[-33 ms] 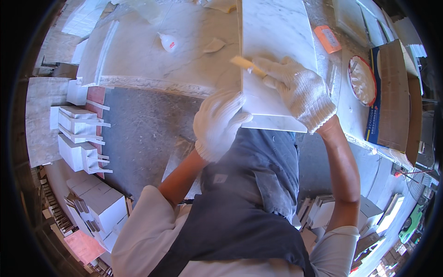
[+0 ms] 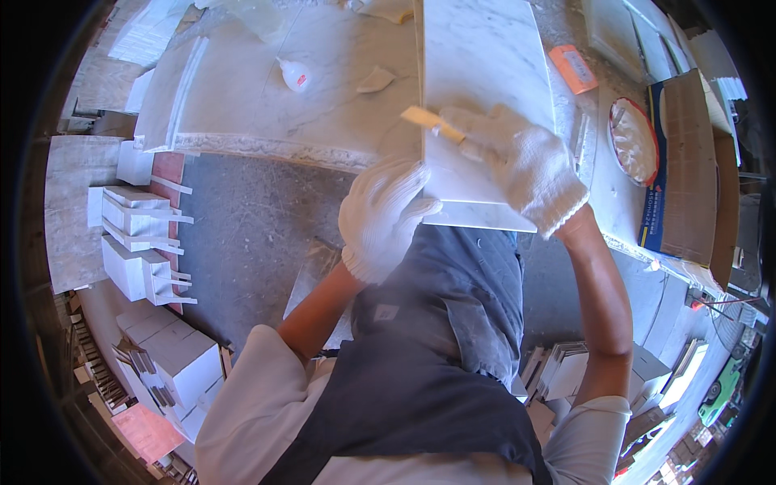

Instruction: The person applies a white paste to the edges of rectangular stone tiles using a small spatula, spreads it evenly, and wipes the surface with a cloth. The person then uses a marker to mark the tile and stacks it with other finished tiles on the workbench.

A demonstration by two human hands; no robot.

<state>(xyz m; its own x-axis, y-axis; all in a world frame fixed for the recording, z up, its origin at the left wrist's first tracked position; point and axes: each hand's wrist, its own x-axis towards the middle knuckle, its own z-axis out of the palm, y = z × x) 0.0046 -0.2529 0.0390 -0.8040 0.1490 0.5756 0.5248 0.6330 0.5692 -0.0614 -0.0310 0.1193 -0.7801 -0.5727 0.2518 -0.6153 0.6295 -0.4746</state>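
A white, grey-veined marble slab (image 2: 489,61) lies lengthwise before me, its near end overhanging toward my apron. My left hand (image 2: 384,212), in a white knitted glove, grips the slab's near left edge. In my gloved right hand (image 2: 521,158), over the slab, is a yellow flat scraper (image 2: 420,118) with a dab of white stuff on it. Its free end points left, past the slab's left edge. The fingers partly hide its other end. Whether the scraper touches the slab, I cannot tell.
Left of the slab, a white squeeze bottle (image 2: 293,74) and a broken stone piece (image 2: 376,79) lie on the marble-topped bench (image 2: 234,113). To the right are an orange packet (image 2: 574,68), a round tub of white paste (image 2: 633,141) and a cardboard box (image 2: 687,166).
My right hand has shifted slightly, and the scraper's free end has moved a little left and away from me. My left hand stays in place.
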